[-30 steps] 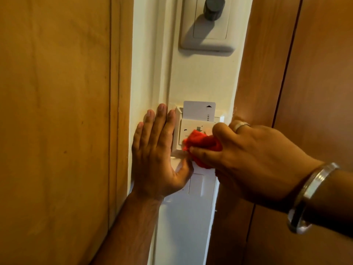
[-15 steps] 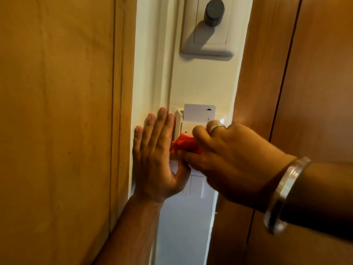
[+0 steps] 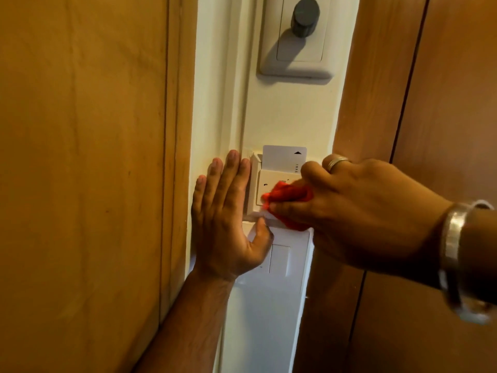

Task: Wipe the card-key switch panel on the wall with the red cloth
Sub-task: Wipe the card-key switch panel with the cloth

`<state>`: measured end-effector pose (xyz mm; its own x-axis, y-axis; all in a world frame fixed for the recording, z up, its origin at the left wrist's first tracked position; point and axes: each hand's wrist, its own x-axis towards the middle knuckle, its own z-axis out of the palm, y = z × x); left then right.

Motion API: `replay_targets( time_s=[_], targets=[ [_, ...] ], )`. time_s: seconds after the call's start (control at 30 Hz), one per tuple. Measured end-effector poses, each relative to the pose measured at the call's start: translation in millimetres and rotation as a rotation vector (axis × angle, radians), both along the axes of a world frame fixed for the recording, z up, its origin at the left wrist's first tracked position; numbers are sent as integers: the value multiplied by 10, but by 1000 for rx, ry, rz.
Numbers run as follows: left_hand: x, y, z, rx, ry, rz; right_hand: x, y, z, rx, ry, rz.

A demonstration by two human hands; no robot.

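Card-key switch panel [image 3: 265,188], card [image 3: 282,156] upright.

Both forearms are bare, with no sleeves in sight. The right hand [image 3: 357,211] wears a plain silver ring [image 3: 334,162] on one finger, and a broad, polished silver bangle [image 3: 457,254] circles its wrist. The left hand [image 3: 226,224] wears no jewellery that shows.

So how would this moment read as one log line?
right hand: rubbing red cloth on card-key switch panel | left hand: flat on wall
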<state>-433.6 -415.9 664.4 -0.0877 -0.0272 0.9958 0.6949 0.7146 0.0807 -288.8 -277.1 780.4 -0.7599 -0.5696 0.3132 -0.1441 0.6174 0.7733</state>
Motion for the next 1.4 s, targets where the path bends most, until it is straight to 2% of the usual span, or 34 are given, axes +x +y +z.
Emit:
replay_targets(
  time_s=[0.2,0.33,0.43,0.57,0.7,0.83,0.97,1.07,1.2,1.3,1.4],
  targets=[
    [-10,-1,-8,-13,-1,-4,-43,-37,-103,-29,-22,-28],
    [-2,16,5,7,11,-21,-20,-97,38,-51,68,-17],
    [-19,2,-14,-8,4,-9,-55,-80,-42,-25,23,-20],
    [-23,-3,-5,-15,-8,9,-31,-50,82,-123,106,-13],
    [-17,-8,-24,-22,-14,-7,-43,-65,-137,-100,-18,-34],
    [-15,-4,-20,-17,-28,16,26,23,-14,-170,71,-70],
    [4,-8,-21,-7,-27,-4,36,132,-107,-116,15,-100],
    [6,2,-17,-7,-26,2,39,121,-14,-178,80,-86],
    [-5,-10,-25,-6,-27,-1,9,197,-181,-121,-15,-103],
    [5,-4,-10,-5,-27,5,61,212,-67,-206,44,-108],
    [2,-6,-11,-14,-24,-5,34,204,-191,-166,-13,-133]
  ],
)
